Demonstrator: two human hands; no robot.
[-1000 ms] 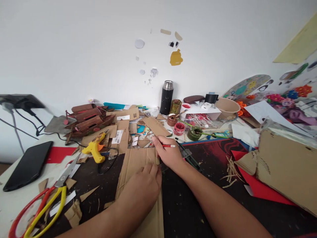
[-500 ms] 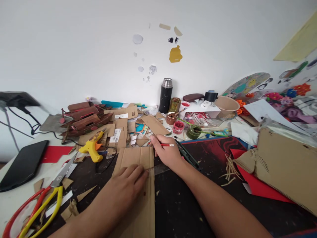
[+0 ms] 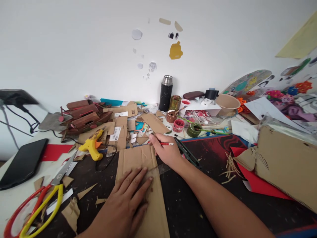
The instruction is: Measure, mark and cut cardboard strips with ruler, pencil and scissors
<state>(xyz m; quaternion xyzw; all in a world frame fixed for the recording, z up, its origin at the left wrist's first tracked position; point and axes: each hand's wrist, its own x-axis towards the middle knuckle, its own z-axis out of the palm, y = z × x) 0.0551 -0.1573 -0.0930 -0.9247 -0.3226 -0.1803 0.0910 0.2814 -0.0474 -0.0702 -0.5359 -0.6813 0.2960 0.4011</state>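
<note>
A long strip of brown cardboard (image 3: 135,158) lies on the dark work mat in front of me. My left hand (image 3: 126,200) rests flat on it with fingers spread, pressing it down. My right hand (image 3: 166,151) is closed on a red pencil (image 3: 167,143) at the cardboard's right edge. A clear plastic ruler (image 3: 162,169) lies across the cardboard under my right wrist, its left end close to my left fingertips.
A yellow glue gun (image 3: 93,145) and large scissors with red and yellow handles (image 3: 37,206) lie to the left, beside a black phone (image 3: 23,163). Brown cardboard models (image 3: 84,115), scraps, paint pots (image 3: 178,125), a black flask (image 3: 165,93), red paper (image 3: 257,186) and a big cardboard sheet (image 3: 284,163) crowd the table.
My left hand slid down the cardboard toward me and opened from curled fingers to a flat, spread palm. The right hand with the pencil stayed near the cardboard's edge.
</note>
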